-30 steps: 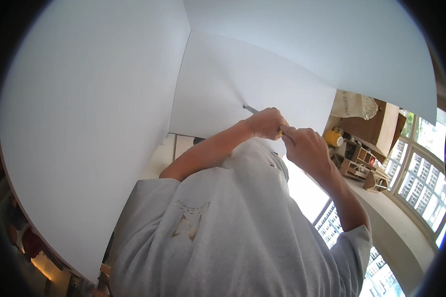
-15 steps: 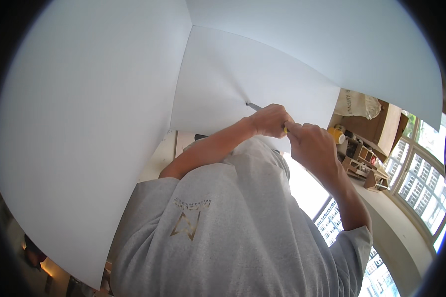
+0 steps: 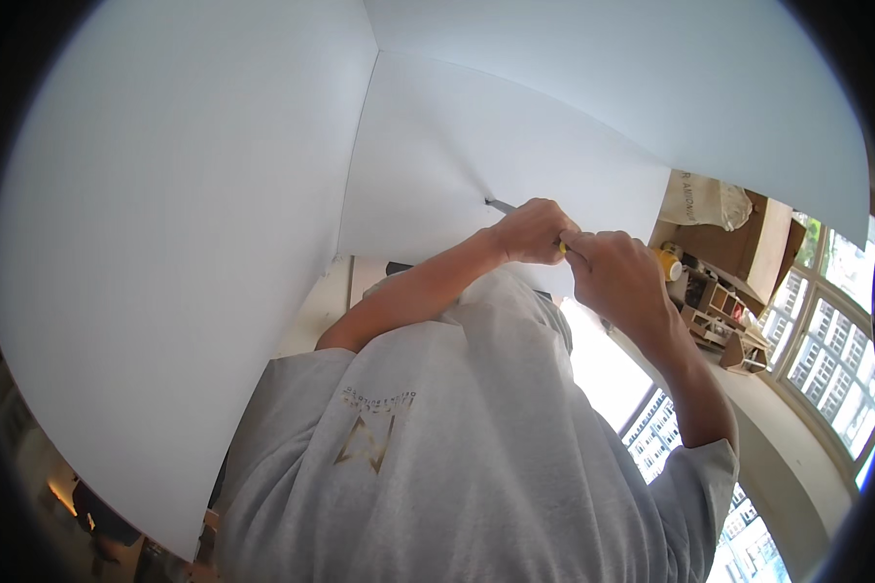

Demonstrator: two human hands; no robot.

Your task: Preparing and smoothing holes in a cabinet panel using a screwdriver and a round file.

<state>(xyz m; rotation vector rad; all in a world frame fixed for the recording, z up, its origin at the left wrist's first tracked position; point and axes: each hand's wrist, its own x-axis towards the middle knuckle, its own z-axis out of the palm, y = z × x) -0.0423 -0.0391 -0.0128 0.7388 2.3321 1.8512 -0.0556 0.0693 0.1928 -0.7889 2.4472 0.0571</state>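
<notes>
Both my hands are closed on one hand tool (image 3: 501,206) with a narrow, flat-looking grey metal blade or shaft and a bit of yellow at its handle. The tool's tip meets a small dark spot in a white panel (image 3: 428,146). My left hand (image 3: 533,231) wraps round the tool nearer the tip, hiding its middle. Just behind it, my right hand (image 3: 614,272) grips the handle end, its fingers close against the left hand. Most of the handle is hidden, so its exact kind cannot be told.
A large white side panel (image 3: 175,243) stands at the left, and another white panel (image 3: 593,78) spans the top. On the right are a wooden box (image 3: 739,248), a pale cloth bag (image 3: 715,204), a yellow container (image 3: 669,264), wooden organiser compartments (image 3: 715,306) and windows (image 3: 826,340).
My right hand and forearm have shifted slightly up and to the right. The tool's tip stays at the dark spot, and both hands keep their grip.
</notes>
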